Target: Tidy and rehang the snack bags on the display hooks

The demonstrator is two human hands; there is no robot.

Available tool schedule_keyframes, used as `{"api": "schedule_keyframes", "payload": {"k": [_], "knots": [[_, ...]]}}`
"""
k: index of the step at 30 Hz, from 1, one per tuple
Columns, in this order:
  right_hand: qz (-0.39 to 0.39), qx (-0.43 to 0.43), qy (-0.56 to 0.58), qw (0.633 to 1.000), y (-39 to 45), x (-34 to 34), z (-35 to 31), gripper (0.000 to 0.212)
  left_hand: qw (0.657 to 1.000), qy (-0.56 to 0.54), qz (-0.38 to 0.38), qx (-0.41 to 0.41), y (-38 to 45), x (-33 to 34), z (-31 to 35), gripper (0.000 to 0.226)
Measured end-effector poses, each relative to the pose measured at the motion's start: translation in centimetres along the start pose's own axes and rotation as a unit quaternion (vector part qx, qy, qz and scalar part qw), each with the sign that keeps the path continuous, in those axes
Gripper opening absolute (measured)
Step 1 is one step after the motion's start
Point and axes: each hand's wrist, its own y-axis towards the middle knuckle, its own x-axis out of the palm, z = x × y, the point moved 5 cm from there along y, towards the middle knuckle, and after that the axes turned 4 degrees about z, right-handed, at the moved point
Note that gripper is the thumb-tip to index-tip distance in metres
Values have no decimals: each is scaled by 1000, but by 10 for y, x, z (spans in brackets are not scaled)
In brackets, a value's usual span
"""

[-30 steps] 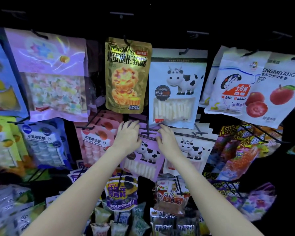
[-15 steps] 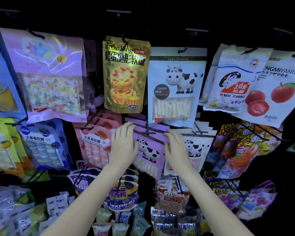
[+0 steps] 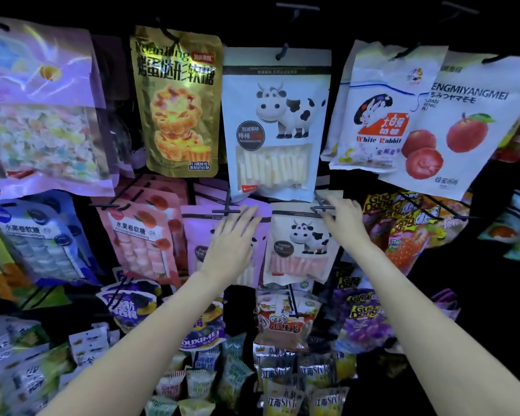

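The left hand (image 3: 233, 241) lies flat with straight fingers spread slightly apart, pressing on the front of a purple cow-print bag (image 3: 198, 235) that hangs from a black hook (image 3: 226, 210) in the middle row. The right hand (image 3: 347, 219) reaches to the top right corner of the white cow-print bag (image 3: 300, 244) just beside it, at the tip of a second black hook (image 3: 321, 208); its fingers curl at the bag's top edge, though whether they pinch the bag or the hook cannot be told.

Above these two hangs a larger white bag with a cartoon cow (image 3: 275, 124) and a window of pale sticks. To its left is a gold bag (image 3: 177, 100) picturing egg tarts, with "RuanTang" partly readable at the top. To its right hang a "White Rabbit" bag (image 3: 379, 115) and a bag printed "ENGMIYANGMEI" (image 3: 469, 127) with red fruit.

In the middle row, left of the purple bag, are a pink bag (image 3: 141, 235) and a blue bag (image 3: 33, 238), both marked 水果卷软糖. Orange "Guo Dong" packs (image 3: 403, 229) hang on the right. Lower down sit a "OUXIMEI" bag (image 3: 203, 334) and small packets reading 江南 "Style" (image 3: 282, 376).
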Motion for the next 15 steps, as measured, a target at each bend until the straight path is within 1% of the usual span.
{"api": "schedule_keyframes", "payload": {"k": [3,5,9,12,15], "knots": [[-27,15,40,999,10,-2,1,32,999,33,-2,-23,5,1,0,64],[-18,19,55,998,9,-5,1,31,999,42,4,-29,7,1,0,63],[19,-1,80,997,2,-11,-2,29,999,27,19,-25,8,3,0,65],[18,-6,104,994,1,-12,0,26,999,28,16,-33,5,5,2,65],[9,-5,92,996,3,-11,2,26,999,27,13,-38,4,6,5,65]]}}
